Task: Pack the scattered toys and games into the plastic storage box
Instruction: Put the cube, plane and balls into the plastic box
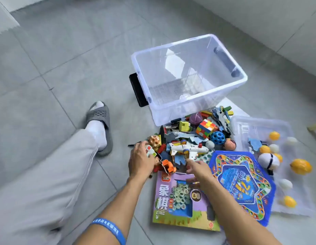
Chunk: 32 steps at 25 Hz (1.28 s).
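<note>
The clear plastic storage box [229, 89] stands on the floor with nothing in it. In front of it lies a heap of toys: a white toy plane [189, 149], a colour cube [205, 128], a blue holed ball [217, 137]. My left hand [140, 160] grips a small white cube with coloured stickers [150, 151] at the heap's left edge. My right hand [197, 171] reaches under the plane's tail with fingers bent; whether it holds anything cannot be made out. A purple chess game box [173, 206] and a blue star-shaped board [242, 184] lie near me.
The box's clear lid [256, 128] lies at the right with yellow and white balls [301, 166] on and around it. My grey-trousered leg and slippered foot [100, 126] are at the left. The floor is grey tile [65, 68]; a white wall runs behind the box.
</note>
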Available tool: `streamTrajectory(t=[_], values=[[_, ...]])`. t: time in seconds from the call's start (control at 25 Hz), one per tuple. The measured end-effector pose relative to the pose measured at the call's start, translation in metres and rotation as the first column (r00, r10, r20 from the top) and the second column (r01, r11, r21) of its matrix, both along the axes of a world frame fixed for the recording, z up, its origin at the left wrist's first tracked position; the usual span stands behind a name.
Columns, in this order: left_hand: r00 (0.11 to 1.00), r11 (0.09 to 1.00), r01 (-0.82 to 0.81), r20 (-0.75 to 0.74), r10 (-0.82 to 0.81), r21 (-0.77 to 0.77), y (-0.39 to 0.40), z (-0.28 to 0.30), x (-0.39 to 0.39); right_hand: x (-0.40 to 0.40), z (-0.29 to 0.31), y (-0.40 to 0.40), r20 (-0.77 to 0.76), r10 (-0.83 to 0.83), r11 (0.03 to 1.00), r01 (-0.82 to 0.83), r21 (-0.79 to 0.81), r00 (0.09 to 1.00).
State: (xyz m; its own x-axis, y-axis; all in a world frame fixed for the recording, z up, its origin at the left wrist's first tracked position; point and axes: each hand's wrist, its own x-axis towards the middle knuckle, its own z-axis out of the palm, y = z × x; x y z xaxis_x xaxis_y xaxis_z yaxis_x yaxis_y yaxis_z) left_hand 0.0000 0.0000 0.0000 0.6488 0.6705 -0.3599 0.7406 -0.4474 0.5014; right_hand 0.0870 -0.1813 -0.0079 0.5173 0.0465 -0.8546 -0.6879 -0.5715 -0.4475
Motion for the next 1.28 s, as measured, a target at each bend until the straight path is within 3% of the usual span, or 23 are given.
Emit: streamTrajectory(t=[0.12,0.28,0.4,0.48,0.6,0.72,0.8,0.92,1.04,1.2,1.28], values=[[0.993,0.998,-0.001,-0.114,-0.005,-0.056,0.009,-0.044,0.017,0.017,-0.031,0.022,-0.153,-0.243,0.97,0.244,-0.01,0.958],[0.974,0.996,0.075,-0.211,-0.085,-0.052,0.014,-0.082,0.013,0.022,-0.043,0.014,-0.099,-0.362,0.927,0.369,0.065,0.927],[0.98,0.99,-0.133,-0.155,0.127,-0.033,0.01,-0.064,0.002,-0.003,-0.019,-0.007,0.093,-0.422,0.906,0.416,0.077,0.902],[0.931,0.921,-0.361,-0.01,0.364,-0.144,-0.009,-0.033,-0.003,-0.027,0.009,-0.013,0.289,-0.461,0.887,0.449,0.112,0.839],[0.803,0.826,-0.44,0.259,0.537,-0.352,-0.039,0.029,-0.001,-0.032,0.063,0.002,0.388,-0.451,0.885,0.345,0.314,0.804],[0.724,0.846,-0.351,0.457,0.517,-0.401,-0.033,0.093,0.03,0.02,0.122,0.038,0.381,-0.422,0.859,0.229,0.457,0.823],[0.708,0.874,-0.286,0.529,0.468,-0.392,-0.009,0.133,0.062,0.065,0.163,0.062,0.291,-0.337,0.862,0.169,0.479,0.895],[0.71,0.868,-0.183,0.549,0.441,-0.461,0.03,0.175,0.107,0.106,0.19,0.076,0.125,-0.255,0.847,0.159,0.507,0.959],[0.737,0.741,-0.093,0.455,0.501,-0.665,0.045,0.187,0.129,0.117,0.178,0.07,0.208,-0.121,0.893,0.015,0.45,0.971],[0.838,0.824,-0.079,0.41,0.36,-0.562,0.036,0.164,0.122,0.121,0.155,0.059,0.334,0.002,0.944,-0.112,0.311,0.942],[0.851,0.874,-0.083,0.423,0.312,-0.478,0.03,0.143,0.111,0.122,0.146,0.044,0.408,0.149,0.955,-0.238,0.176,0.901]])
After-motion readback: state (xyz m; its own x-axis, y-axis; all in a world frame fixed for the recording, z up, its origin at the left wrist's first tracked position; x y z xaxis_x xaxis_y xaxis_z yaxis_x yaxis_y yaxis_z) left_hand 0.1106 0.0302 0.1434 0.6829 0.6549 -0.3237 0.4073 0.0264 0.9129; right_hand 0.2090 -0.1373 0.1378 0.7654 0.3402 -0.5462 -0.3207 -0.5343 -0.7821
